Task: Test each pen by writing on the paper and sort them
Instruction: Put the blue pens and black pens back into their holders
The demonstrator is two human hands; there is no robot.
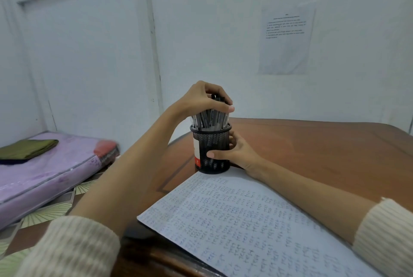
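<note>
Gripping the cup [211,149] with my right hand [238,153], my left hand [203,99] clasps the pens [210,118] standing inside, beside the paper [245,220].

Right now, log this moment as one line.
left hand: grips pens in cup | right hand: holds cup | paper: covered in scribbles, on table | stage: no pen out yet

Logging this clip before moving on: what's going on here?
A person works at a wooden table. The left hand curls over the pens standing in a black mesh cup and grips the bundle. The right hand holds the cup's side. A sheet of paper covered in handwritten marks lies in front of the cup. No pen lies outside the cup in view.
</note>
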